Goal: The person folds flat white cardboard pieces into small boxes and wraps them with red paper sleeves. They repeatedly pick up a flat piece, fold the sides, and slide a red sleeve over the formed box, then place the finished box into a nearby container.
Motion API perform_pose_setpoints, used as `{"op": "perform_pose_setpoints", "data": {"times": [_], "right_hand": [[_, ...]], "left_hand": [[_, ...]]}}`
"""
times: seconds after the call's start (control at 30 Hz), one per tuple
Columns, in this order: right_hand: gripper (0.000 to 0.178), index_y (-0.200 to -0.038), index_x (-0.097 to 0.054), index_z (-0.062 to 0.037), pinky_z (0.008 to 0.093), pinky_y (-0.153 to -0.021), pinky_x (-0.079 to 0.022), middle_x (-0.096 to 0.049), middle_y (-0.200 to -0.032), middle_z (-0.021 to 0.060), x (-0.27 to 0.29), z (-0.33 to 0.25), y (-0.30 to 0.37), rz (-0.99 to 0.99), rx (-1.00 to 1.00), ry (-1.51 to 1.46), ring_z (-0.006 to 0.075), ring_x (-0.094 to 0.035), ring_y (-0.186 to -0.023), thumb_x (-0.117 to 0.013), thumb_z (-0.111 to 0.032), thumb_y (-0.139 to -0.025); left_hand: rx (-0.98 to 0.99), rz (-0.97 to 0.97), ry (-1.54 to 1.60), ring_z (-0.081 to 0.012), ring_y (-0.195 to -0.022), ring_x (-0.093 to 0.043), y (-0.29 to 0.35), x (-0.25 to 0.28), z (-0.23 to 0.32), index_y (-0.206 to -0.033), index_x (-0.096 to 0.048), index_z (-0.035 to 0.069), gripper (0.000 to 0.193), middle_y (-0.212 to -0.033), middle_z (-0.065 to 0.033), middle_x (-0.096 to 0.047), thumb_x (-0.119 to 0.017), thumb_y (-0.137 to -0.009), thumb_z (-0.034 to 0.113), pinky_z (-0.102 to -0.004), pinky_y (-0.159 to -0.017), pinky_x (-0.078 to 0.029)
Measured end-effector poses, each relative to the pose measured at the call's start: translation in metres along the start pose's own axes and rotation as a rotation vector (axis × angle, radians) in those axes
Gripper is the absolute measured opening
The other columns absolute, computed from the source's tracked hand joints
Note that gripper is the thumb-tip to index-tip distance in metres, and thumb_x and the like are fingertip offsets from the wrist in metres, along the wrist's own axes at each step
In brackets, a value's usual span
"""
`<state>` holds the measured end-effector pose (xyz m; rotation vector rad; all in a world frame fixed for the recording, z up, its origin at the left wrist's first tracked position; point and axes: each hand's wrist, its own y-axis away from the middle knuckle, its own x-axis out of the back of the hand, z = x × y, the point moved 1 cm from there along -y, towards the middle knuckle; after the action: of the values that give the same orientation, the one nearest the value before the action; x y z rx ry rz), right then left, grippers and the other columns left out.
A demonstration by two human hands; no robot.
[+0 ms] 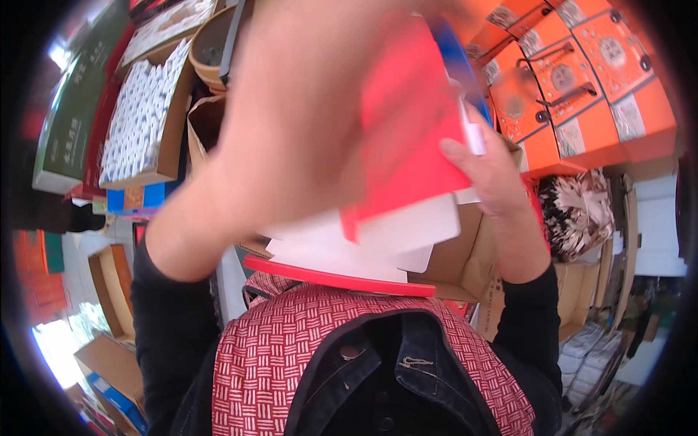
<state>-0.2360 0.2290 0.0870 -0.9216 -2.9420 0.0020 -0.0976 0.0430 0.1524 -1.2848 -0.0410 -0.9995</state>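
Two hands were at work on a red carton (411, 138), and we saw it tilted in front of the person's chest, above an open cardboard box (465, 254), with white flaps (418, 229) spread at its lower end. The right hand (491, 171) had the carton's right edge: its thumb was pressed flat on the red face, while the other fingers seemed curled behind, so we judged that grip closed and firm. The left hand (309, 109) loomed near the camera, overlapping the carton's left side. It was too blurred for us to make out separate fingers, and we could not tell how far they were spread or whether they had hold of anything.

Below the flaps, a long red strip (334, 277) lay crosswise just in front of the patterned apron (269, 363). Orange boxes (563, 80) were stacked at the upper right, and white packets (142, 112) filled a box at the upper left.

We took the step in hand to be handling the carton with its flaps unfastened. The next move, in our judgement, called for a steady right-hand hold and clear left-hand contact without creasing those flaps.
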Motion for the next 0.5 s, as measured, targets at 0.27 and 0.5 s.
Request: {"op": "perform_pose_setpoints", "data": {"times": [0.27, 0.5], "right_hand": [[0.062, -0.143, -0.022, 0.0030, 0.0319, -0.106, -0.032, -0.040, -0.138, 0.0158, -0.040, 0.061, -0.020, 0.194, 0.260, -0.045, 0.0207, -0.039, -0.129, -0.052, -0.001, -0.089], [0.062, -0.143, -0.024, 0.0026, 0.0313, -0.104, -0.034, -0.045, -0.134, 0.0161, -0.068, 0.051, -0.042, 0.147, 0.330, 0.000, 0.0217, -0.044, -0.125, -0.054, -0.004, -0.088]], "left_hand": [[1.194, -0.272, 0.854, -0.0236, -0.111, -0.057, 0.110, -0.044, 0.034, -0.122, -0.051, -0.004, 0.034, -0.116, -0.0136, -0.058, -0.059, -0.091, 0.007, -0.0329, -0.096, -0.045], [0.948, 0.318, 1.299, -0.0263, -0.114, -0.055, 0.153, -0.077, -0.011, -0.126, -0.047, 0.000, 0.040, -0.124, -0.0157, -0.055, -0.061, -0.090, 0.011, -0.0381, -0.101, -0.041]]}}
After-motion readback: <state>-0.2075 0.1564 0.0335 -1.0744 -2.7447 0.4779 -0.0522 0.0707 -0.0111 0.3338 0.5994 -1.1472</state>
